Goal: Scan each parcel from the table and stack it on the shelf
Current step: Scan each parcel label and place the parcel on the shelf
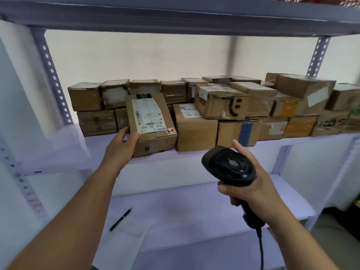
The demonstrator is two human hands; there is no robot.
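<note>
Gripping the near left corner of a labelled parcel (pixel 150 121) with the left hand (pixel 126 142), thumb on top beside the white label, box sitting at the front of the shelf (pixel 194 155), left of centre, before the stacked parcels (pixel 222 102) along the shelf's back. Clasping the handle of a black scanner (pixel 228 165) in the right hand (pixel 251 184), fingers wrapped round, thumb raised, just below the shelf's front edge. Beneath the shelf, a black pen (pixel 120 219) on paper.
</note>
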